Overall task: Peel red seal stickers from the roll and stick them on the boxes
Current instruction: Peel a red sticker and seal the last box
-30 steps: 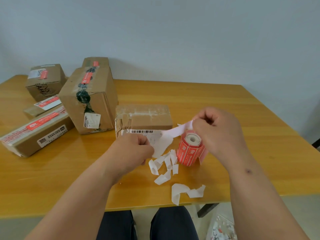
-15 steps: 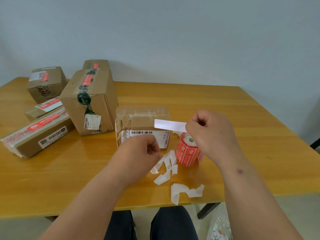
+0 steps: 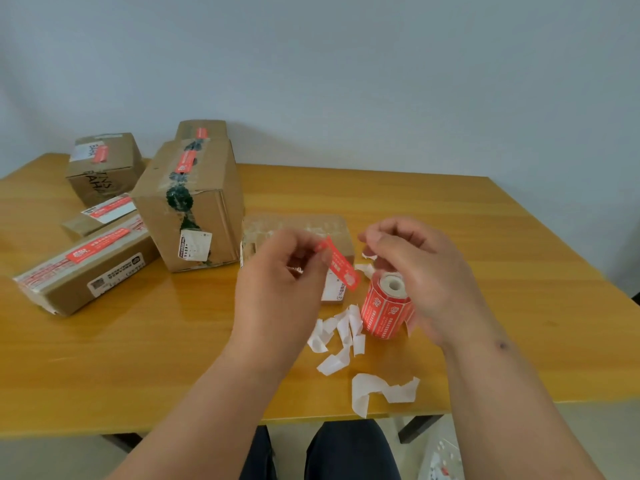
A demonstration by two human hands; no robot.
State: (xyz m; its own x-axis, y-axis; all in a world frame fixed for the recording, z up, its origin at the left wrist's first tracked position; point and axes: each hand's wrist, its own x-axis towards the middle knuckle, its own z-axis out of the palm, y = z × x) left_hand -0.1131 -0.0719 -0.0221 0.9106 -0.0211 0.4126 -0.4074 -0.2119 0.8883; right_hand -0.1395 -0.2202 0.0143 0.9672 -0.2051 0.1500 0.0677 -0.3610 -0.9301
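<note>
The left hand (image 3: pixel 287 271) pinches one end of a peeled red seal sticker (image 3: pixel 339 263), whose long axis slants down toward the roll (image 3: pixel 386 306) standing on the desk (image 3: pixel 485 254). The unsealed box (image 3: pixel 294 226) lies directly behind the sticker, nearest the left hand. The right hand (image 3: pixel 412 268), fingers curled, seems to pinch a white backing scrap (image 3: pixel 369 256). No containers hold anything visible.

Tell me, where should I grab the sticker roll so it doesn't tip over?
The sticker roll stands upright on the table, its white core hole facing up. Best grip is probably around its red sides, low and in the middle, coming from the right, since the paper scraps lie at its left. The top is only a thin rim.
</note>
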